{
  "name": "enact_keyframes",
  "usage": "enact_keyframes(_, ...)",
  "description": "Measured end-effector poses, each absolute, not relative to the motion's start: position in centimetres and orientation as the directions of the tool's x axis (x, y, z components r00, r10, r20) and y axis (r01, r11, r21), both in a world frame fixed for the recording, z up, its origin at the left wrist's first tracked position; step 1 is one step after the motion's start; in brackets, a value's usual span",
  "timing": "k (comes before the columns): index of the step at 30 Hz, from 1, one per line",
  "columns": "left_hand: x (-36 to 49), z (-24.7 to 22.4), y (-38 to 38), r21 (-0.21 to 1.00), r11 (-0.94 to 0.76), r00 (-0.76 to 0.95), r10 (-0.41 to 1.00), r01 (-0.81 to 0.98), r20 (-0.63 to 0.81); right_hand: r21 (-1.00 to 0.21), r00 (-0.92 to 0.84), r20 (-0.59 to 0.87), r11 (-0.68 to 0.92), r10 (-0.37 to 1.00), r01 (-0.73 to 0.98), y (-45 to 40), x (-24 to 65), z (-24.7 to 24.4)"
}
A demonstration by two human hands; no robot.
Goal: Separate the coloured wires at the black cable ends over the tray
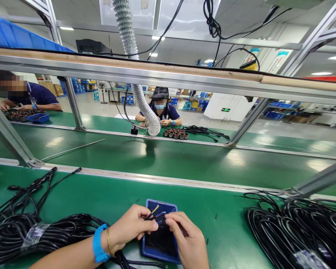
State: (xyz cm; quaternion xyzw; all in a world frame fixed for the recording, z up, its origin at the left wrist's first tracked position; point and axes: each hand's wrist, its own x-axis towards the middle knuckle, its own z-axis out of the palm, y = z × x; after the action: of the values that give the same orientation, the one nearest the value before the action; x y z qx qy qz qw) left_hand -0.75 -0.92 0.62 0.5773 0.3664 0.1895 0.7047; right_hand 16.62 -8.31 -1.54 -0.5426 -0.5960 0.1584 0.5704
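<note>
Over a small blue bin point(146, 252), my left hand point(134, 226) is closed around a black cable point(148, 216). Thin wire ends, one yellow and one blue, stick out past its thumb. My right hand point(189, 237) pinches with thumb and forefinger at the tip of the blue wire point(160, 214); whatever lies between those fingertips is too small to make out. Inside the bin is a heap of small black pieces point(162, 241). A blue band point(100, 243) and a gold-coloured bracelet circle my left wrist.
Coiled black cables point(14, 235) lie at left, and another large bundle point(294, 228) at right. A metal rail point(156, 181) edges the green bench point(114, 198). Beyond it hangs a silver duct hose point(141, 99). Two people sit across the line, one beside copper-wound parts point(176, 133).
</note>
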Motion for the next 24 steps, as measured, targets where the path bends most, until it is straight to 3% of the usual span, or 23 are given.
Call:
enact_keyframes(10,-0.7,0.4,-0.9,0.949,0.257,0.660,0.683,0.184,-0.313,-0.721,0.195,0.600,0.418,0.776,0.553,-8.4,16.1,-1.1)
enact_keyframes(17,-0.6,0.6,-0.9,0.952,0.246,0.654,0.693,0.183,-0.305,-0.501,-0.127,0.710,0.623,0.693,0.601,-8.2,16.7,-0.7)
enact_keyframes(24,-0.9,0.6,-0.8,0.960,0.266,0.663,0.704,0.084,-0.253,-0.626,0.029,0.653,0.517,0.757,0.584,-8.3,15.2,-1.0)
